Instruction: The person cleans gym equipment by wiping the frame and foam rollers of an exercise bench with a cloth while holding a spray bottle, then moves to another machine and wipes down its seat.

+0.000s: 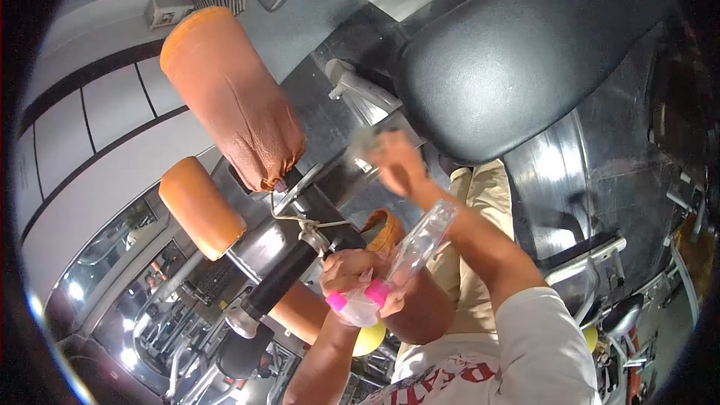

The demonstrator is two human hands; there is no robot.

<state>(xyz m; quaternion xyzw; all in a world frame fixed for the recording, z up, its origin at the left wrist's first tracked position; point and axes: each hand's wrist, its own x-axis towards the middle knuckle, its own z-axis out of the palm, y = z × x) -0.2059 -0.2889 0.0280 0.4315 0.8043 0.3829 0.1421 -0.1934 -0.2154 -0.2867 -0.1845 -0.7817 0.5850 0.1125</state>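
My left hand (352, 274) is wrapped round a clear plastic spray bottle (424, 244) with a pink collar and a pink tip, its body slanting up to the right. Farther forward, my right hand (401, 165) is smeared by motion. Its fingers are closed on what looks like a crumpled grey cloth (364, 146), beside the metal frame of a gym machine. Close to my left hand runs a black padded bar (281, 277) with a cord tied near its end. A large brown padded roller (232, 97) and a smaller orange roller (201, 206) stand to the left.
A black padded seat (517, 60) fills the upper right, above a shiny metal panel (551, 161). Beneath my forearms is another brown pad (420, 311), with a yellow round thing (369, 339) partly hidden. More gym equipment and mirrors line the lower left; machines also stand at the right.
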